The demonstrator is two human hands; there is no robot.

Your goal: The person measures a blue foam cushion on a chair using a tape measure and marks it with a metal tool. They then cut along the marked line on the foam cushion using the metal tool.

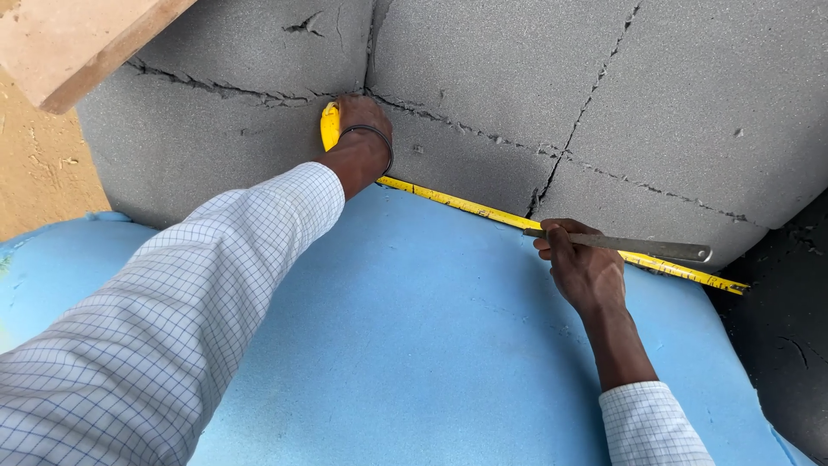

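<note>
My left hand (pixel 362 138) clamps the yellow tape measure case (pixel 329 126); my right hand (pixel 582 267) grips a metal blade (pixel 638 248) over the tape (pixel 466 205), which I keep taut.

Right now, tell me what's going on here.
A person in a checked shirt is stretching a yellow tape measure along the line where a blue foam sheet meets cracked grey foam. The left hand presses the tape's yellow case down at the far end. The right hand pins the tape further along and grips a flat metal blade lying over it. The tape's tip reaches the blue foam's right edge. A wooden board shows at top left.
</note>
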